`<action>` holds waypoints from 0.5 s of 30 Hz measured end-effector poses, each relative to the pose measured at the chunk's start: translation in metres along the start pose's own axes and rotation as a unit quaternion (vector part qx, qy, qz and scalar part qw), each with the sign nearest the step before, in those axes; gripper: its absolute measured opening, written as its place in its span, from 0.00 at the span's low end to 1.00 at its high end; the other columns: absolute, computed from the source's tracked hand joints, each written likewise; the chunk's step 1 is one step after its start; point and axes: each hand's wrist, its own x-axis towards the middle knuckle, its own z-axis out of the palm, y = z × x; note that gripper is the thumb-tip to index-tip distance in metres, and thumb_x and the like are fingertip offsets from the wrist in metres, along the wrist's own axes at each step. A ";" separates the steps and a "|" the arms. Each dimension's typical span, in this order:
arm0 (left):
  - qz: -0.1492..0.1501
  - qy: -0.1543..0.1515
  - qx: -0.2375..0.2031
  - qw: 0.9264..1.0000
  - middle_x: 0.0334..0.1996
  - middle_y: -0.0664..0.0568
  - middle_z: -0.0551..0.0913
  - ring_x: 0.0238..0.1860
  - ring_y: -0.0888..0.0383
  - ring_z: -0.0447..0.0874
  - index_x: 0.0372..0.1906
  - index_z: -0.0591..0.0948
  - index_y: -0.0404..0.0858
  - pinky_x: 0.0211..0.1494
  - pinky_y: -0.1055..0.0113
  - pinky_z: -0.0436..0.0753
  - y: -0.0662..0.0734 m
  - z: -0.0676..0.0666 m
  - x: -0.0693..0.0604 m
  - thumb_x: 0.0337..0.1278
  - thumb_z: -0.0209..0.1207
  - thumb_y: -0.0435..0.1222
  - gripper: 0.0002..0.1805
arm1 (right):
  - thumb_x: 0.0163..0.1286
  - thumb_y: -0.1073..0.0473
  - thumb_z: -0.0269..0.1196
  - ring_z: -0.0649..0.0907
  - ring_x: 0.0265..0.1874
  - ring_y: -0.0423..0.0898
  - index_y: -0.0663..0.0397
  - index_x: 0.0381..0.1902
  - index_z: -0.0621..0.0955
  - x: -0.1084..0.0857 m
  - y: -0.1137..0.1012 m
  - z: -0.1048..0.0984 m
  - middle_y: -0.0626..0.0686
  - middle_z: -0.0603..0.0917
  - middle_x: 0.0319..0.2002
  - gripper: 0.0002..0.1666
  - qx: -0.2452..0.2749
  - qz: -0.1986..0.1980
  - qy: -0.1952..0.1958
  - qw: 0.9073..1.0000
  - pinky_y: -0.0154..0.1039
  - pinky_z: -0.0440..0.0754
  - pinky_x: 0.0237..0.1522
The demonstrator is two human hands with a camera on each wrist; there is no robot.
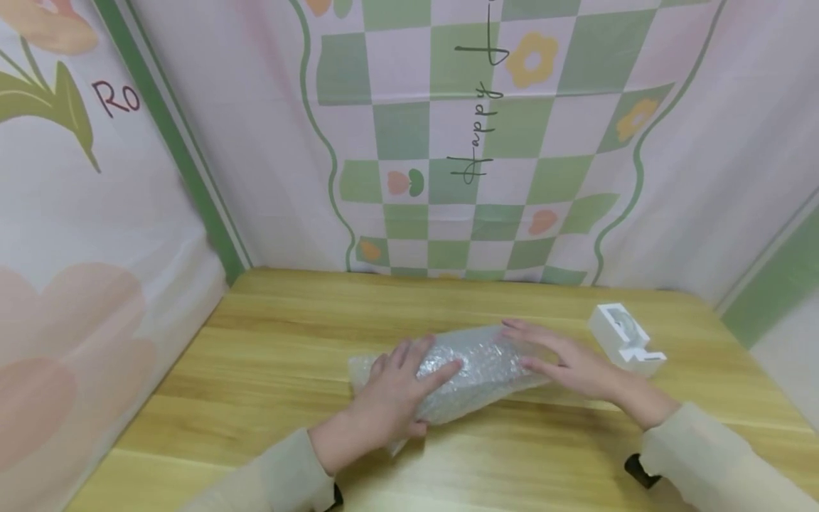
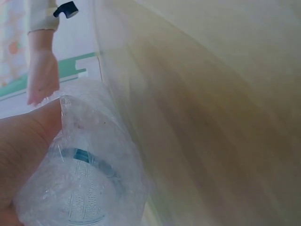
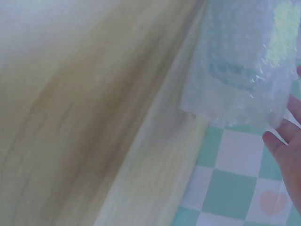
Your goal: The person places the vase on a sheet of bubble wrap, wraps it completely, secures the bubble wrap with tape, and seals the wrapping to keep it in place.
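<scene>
A bundle of clear bubble wrap (image 1: pixel 476 366) lies slantwise on the wooden table. My left hand (image 1: pixel 393 398) grips its left part, with fingers over the top and a fingertip low on the near side. At the right end, my right hand (image 1: pixel 576 359) touches the wrap with extended fingers spread apart. Through the wrap's end in the left wrist view shows a clear, textured thing (image 2: pixel 84 193) with a blue-green curved rim; its kind stays unclear. A loose flap of wrap (image 1: pixel 361 370) sticks out left of the left hand.
A white tape dispenser (image 1: pixel 604 327), seemingly holding a clear roll, stands behind my right forearm. The wooden table (image 1: pixel 281 341) ends at a checkered cloth (image 1: pixel 448 142) at the back. Another printed cloth (image 1: pixel 96 235) hangs along the left side.
</scene>
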 end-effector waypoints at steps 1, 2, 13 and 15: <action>0.001 0.000 -0.003 1.000 0.79 0.40 0.49 0.72 0.34 0.60 0.82 0.51 0.62 0.63 0.37 0.76 0.000 0.000 0.000 0.40 0.78 0.57 0.65 | 0.78 0.62 0.57 0.67 0.70 0.70 0.52 0.73 0.73 0.000 0.000 -0.003 0.63 0.67 0.74 0.27 -0.001 0.008 0.015 1.000 0.75 0.66 0.63; 0.001 0.000 -0.005 1.000 0.79 0.40 0.49 0.72 0.33 0.60 0.82 0.51 0.62 0.63 0.36 0.76 0.000 -0.001 0.000 0.40 0.78 0.57 0.64 | 0.79 0.62 0.56 0.68 0.69 0.68 0.54 0.72 0.74 -0.001 0.000 -0.006 0.62 0.70 0.72 0.26 -0.005 0.017 0.032 0.999 0.69 0.67 0.66; 0.001 -0.006 -0.003 1.000 0.79 0.40 0.50 0.73 0.34 0.60 0.82 0.52 0.62 0.63 0.37 0.77 0.000 -0.003 0.000 0.42 0.78 0.56 0.63 | 0.79 0.56 0.58 0.79 0.54 0.40 0.54 0.61 0.83 -0.030 0.015 -0.053 0.43 0.85 0.56 0.18 -0.028 0.163 0.200 0.966 0.54 0.80 0.54; 0.002 -0.007 -0.004 1.000 0.79 0.40 0.50 0.73 0.34 0.60 0.82 0.52 0.62 0.63 0.37 0.77 -0.001 -0.002 0.000 0.41 0.78 0.56 0.63 | 0.80 0.55 0.58 0.77 0.48 0.30 0.58 0.60 0.82 -0.039 0.023 -0.060 0.30 0.83 0.51 0.19 -0.025 0.186 0.218 0.958 0.41 0.82 0.46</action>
